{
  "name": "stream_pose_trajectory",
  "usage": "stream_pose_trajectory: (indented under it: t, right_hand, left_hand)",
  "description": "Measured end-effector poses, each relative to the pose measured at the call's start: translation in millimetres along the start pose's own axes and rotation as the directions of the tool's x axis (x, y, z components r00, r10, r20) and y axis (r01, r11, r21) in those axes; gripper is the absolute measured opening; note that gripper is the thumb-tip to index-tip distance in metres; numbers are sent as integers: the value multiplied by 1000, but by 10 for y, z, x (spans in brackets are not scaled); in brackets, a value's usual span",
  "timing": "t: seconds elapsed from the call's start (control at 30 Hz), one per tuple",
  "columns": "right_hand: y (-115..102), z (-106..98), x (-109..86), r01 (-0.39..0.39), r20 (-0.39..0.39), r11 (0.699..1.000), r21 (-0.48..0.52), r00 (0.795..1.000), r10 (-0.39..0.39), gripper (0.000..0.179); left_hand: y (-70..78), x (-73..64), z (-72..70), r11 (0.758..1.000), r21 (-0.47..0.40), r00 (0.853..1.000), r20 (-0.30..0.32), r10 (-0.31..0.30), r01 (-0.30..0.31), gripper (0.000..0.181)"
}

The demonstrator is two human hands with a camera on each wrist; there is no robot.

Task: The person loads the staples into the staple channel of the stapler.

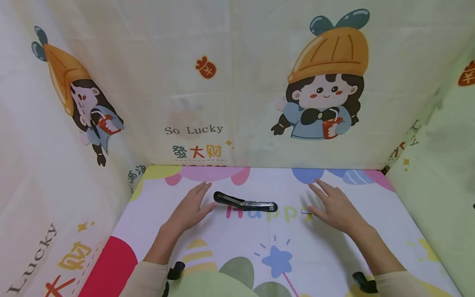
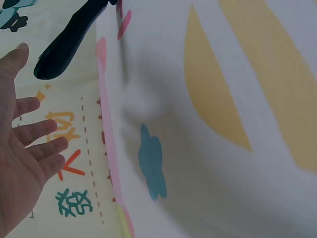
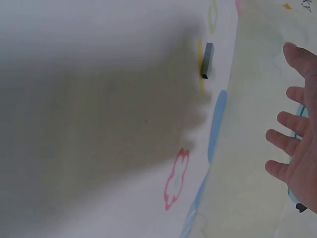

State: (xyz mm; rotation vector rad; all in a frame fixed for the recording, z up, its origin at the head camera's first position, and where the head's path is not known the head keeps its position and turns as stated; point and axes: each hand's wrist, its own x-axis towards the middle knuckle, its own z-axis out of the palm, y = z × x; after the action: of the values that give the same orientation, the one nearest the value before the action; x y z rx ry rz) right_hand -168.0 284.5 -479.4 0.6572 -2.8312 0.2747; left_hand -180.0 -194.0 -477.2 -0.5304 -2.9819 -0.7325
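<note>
A black stapler (image 1: 245, 203) lies on the table, swung open so that its two arms spread out lengthwise with metal showing along them. My left hand (image 1: 191, 208) hovers to the left of the stapler, fingers extended and thumb pointing toward its end, holding nothing. In the left wrist view, one black end of the stapler (image 2: 64, 49) shows near the thumb. To the right of the stapler rests a small grey strip of staples (image 3: 208, 59), partly hidden in the head view by my right hand (image 1: 335, 208). That hand is above the table, fingers spread, holding nothing.
The table (image 1: 148, 214) has a printed cloth with coloured shapes and letters. Fabric walls (image 1: 252, 103) with cartoon figures enclose it at the back and both sides. Black straps (image 1: 176, 271) sit at both wrists.
</note>
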Motion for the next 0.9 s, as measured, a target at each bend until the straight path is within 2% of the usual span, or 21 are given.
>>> stream_pose_trajectory:
  t: [0.13, 0.3, 0.47, 0.73, 0.9]
  right_hand:
    - [-21, 61, -8, 35, -25, 996, 87, 999, -33, 72]
    - [-58, 129, -39, -35, 50, 984, 173, 998, 27, 68]
    - [-69, 211, -40, -38, 61, 973, 228, 998, 24, 66]
    - [-86, 349, -21, -64, 112, 966, 249, 993, 37, 62]
    - [-104, 422, -29, -16, 77, 966, 257, 997, -4, 57]
  left_hand:
    - [33, 23, 41, 997, -68, 1000, 6, -27, 27, 75]
    - [63, 59, 92, 984, -168, 998, 12, -61, 63, 73]
    - [54, 104, 152, 958, -277, 997, -6, -82, 77, 67]
    - [46, 149, 251, 887, -449, 991, -20, -129, 106, 60]
    - [35, 159, 311, 817, -559, 985, -6, -173, 140, 57]
